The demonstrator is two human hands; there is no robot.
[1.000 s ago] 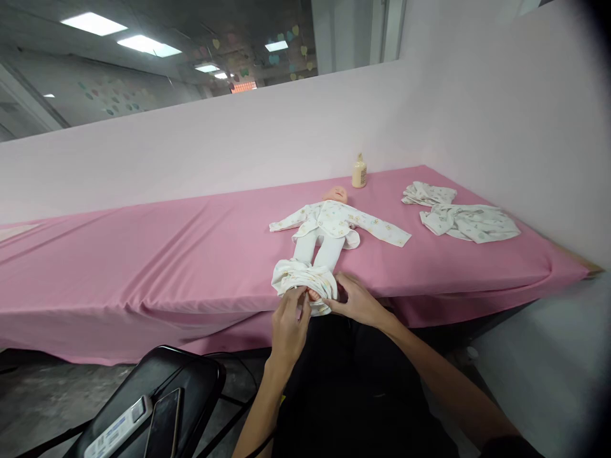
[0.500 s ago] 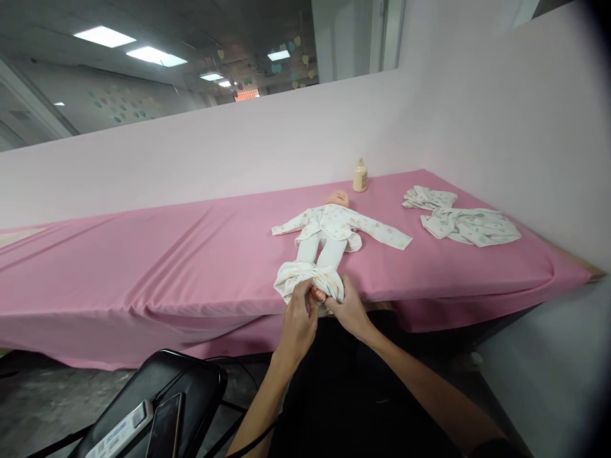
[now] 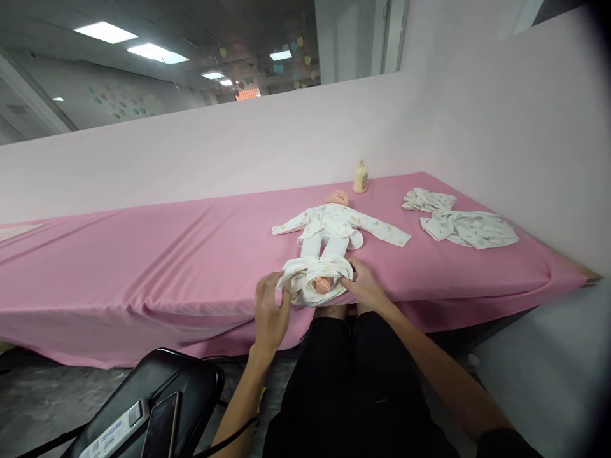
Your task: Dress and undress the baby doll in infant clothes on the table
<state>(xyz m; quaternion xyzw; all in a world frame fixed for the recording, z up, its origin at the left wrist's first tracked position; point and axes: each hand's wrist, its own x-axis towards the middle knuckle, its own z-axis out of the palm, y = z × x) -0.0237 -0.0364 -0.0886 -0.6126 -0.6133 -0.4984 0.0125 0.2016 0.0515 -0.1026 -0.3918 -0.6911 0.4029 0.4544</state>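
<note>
A baby doll (image 3: 338,198) lies on its back with its feet toward me. It has on a white printed baby shirt (image 3: 334,219) with sleeves spread wide, and its legs look white. Patterned baby pants (image 3: 305,294) are bunched around the lower legs at the table's front edge. A bare doll foot (image 3: 323,284) shows through a cuff opening. My right hand (image 3: 366,289) is closed on the right edge of the pants, thumb by the opening. My left hand (image 3: 270,312) pinches their left edge between thumb and fingers.
A pink cloth (image 3: 205,254) covers the long table. A cream pump bottle (image 3: 361,178) stands near the wall. Crumpled white printed garments (image 3: 470,228) lie at the right. A black chair (image 3: 191,381) at lower left holds a phone (image 3: 161,425) and a white device (image 3: 117,432).
My left hand has moved left, away from the doll's foot to the left edge of the pants. The pants are spread wider, and the foot shows more clearly. My right hand has shifted slightly up and right.
</note>
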